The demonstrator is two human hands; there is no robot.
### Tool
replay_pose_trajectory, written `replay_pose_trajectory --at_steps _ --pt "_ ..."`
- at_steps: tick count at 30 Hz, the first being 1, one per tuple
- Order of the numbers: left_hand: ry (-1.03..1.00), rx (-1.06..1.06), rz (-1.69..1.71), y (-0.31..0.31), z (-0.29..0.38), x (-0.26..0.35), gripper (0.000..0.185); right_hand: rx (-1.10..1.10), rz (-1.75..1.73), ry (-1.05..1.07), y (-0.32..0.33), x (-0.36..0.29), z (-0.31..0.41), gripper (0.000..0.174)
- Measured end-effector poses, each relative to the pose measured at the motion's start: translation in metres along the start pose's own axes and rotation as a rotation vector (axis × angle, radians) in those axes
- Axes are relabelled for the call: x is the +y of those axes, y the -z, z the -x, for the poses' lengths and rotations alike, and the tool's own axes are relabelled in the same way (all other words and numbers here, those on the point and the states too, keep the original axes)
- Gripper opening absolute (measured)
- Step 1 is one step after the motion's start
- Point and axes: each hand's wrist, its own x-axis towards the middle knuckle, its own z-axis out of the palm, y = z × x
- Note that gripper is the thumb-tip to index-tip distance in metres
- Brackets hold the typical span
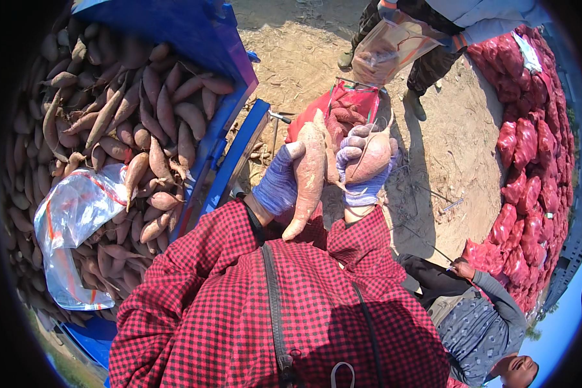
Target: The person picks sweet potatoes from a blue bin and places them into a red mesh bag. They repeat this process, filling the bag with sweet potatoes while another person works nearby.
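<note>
My left hand (pixel 277 186), in a knit glove, grips a long sweet potato (pixel 309 169) that tapers toward my chest. A rounder sweet potato (pixel 372 157) with a thin root tail rests in my gloved right hand (pixel 364 193), fingers curled about it. Between the two hands shows a slimmer sweet potato (pixel 331 162), partly hidden; which hand holds it I cannot tell. Just beyond my hands a red mesh bag (pixel 309 110) gapes on a metal bar, with several sweet potatoes (pixel 347 115) inside.
To my left, a large heap of sweet potatoes (pixel 165 111) fills a blue-sided truck bed (pixel 245 80), a clear plastic bag (pixel 80 208) on top. Filled red mesh sacks (pixel 526 143) are stacked at right. One person (pixel 407 43) holds a clear bag ahead; another person (pixel 482 330) is at lower right.
</note>
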Motion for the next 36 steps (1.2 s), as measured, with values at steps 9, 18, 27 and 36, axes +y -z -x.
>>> replay_pose_trajectory --at_steps 9,18,27,36 --pt "-0.411 0.439 -0.597 0.021 -0.010 0.029 0.073 0.087 0.819 0.349 -0.046 0.020 0.049 0.051" --pt "-0.265 -0.031 -0.518 0.017 -0.012 0.058 0.066 0.664 2.406 0.386 0.062 -0.119 -0.007 0.058" --pt "-0.403 0.119 -0.970 0.001 -0.024 0.041 0.074 0.175 1.931 -0.051 0.010 0.055 0.009 0.108" --pt "-0.601 0.242 -0.866 0.021 -0.041 0.063 0.050 0.538 1.257 0.177 0.032 -0.010 0.026 0.071"
